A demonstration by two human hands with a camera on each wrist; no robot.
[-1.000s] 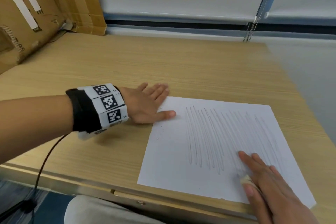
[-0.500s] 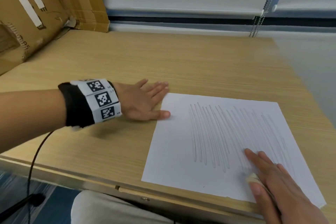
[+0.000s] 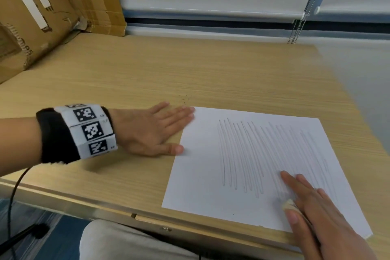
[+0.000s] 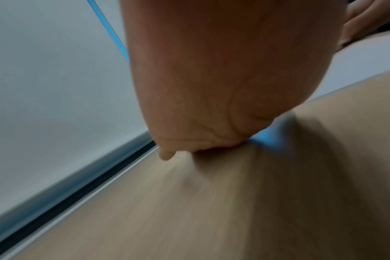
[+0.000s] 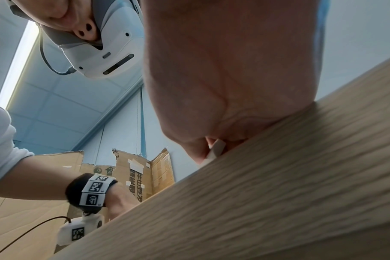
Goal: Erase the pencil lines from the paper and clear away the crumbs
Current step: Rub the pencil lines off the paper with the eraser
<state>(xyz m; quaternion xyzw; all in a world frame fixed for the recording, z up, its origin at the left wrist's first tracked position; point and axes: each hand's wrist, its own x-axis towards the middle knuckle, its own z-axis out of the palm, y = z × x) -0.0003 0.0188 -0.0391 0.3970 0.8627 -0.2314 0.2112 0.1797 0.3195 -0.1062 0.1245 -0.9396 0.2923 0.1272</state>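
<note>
A white sheet of paper point(image 3: 202, 175) lies on the wooden desk point(image 3: 190, 74), covered with several long grey pencil lines point(image 3: 253, 154). My left hand point(image 3: 156, 131) lies flat on the desk, fingers straight, its fingertips and thumb pressing the sheet's left edge. At the sheet's lower right my right hand point(image 3: 312, 205) holds a small white eraser point(image 3: 288, 204) between thumb and fingers, pressed onto the paper at the lines' lower ends. In the right wrist view the eraser point(image 5: 215, 149) shows under that palm. A few dark crumbs point(image 3: 186, 98) lie on the desk beyond the left fingertips.
Flattened cardboard boxes point(image 3: 40, 12) lean at the desk's back left corner. A window blind and its bead chain point(image 3: 299, 23) run behind the desk. The desk's right edge point(image 3: 346, 95) drops off beside the sheet. My lap shows below the front edge.
My left hand slid slightly back off the sheet, now touching only its left edge. The right hand with the eraser has stayed at the lines' lower ends.
</note>
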